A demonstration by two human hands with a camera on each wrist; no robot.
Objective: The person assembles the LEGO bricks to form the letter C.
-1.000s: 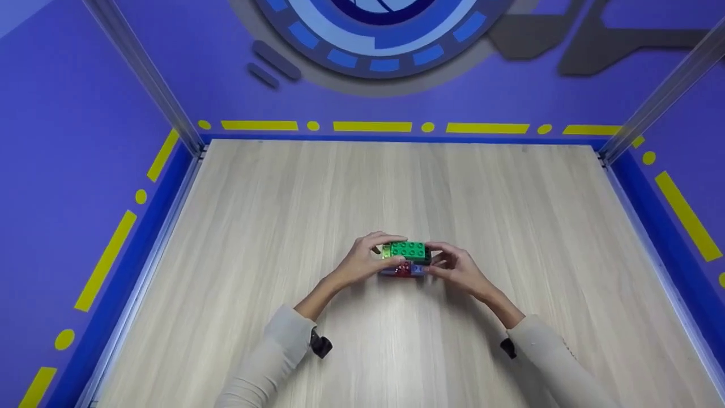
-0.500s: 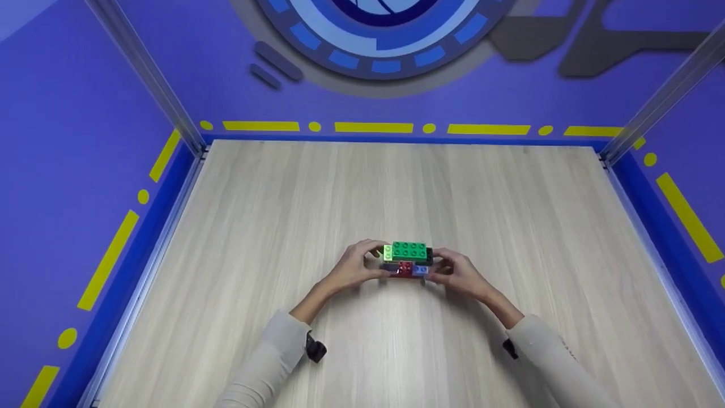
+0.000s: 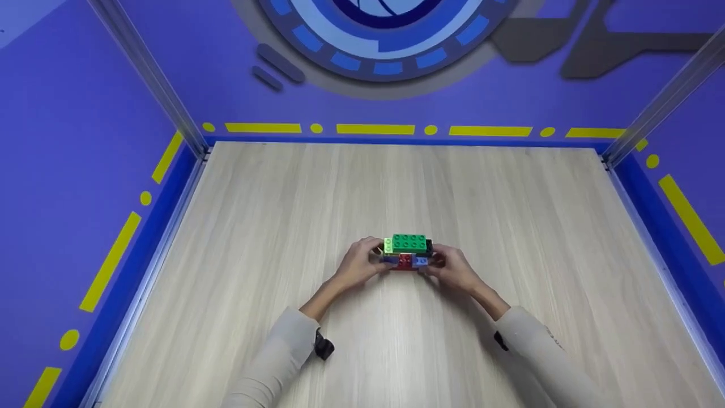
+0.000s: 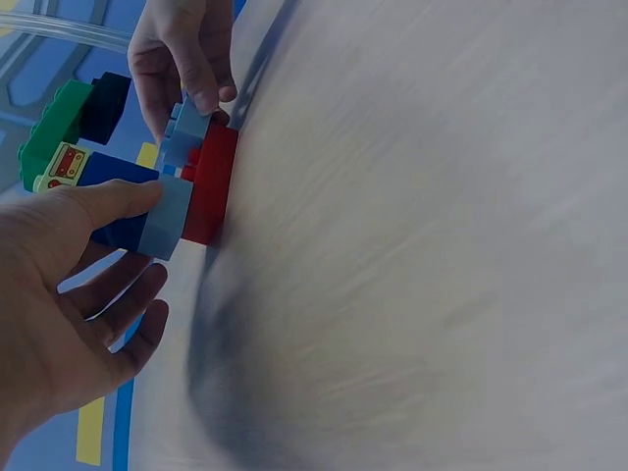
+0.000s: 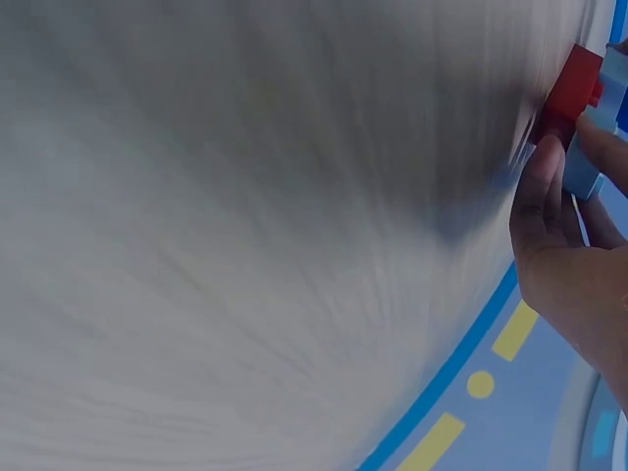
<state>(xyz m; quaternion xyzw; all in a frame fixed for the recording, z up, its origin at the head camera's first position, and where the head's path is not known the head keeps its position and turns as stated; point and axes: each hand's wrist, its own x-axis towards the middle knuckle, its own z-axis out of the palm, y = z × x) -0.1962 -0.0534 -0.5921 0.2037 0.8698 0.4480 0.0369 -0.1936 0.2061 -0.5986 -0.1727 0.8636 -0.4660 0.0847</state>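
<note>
A stack of toy building bricks stands between both hands. Its top is a green brick [image 3: 409, 243], flanked by a lime brick [image 3: 388, 245] with a printed picture and a black brick [image 3: 429, 247]. Below are a dark blue brick [image 4: 103, 169], light blue bricks [image 4: 169, 231] and a red brick [image 4: 211, 186] at the bottom. My left hand [image 3: 359, 262] grips the stack's left end, thumb across the dark and light blue bricks. At the opposite end, my right hand [image 3: 455, 269] pinches a light blue brick [image 5: 582, 172] low down beside the red one.
A wood-grain table [image 3: 306, 198] lies under the hands. Blue-purple panels [image 3: 170, 73] with yellow markings enclose its back and sides, with metal posts [image 3: 153, 85] at the corners. A black wrist device [image 3: 324, 345] sits at the left cuff.
My left hand has slid off the green brick's front to the stack's left end. Since half a second ago, the stack and both hands have shifted slightly away from me.
</note>
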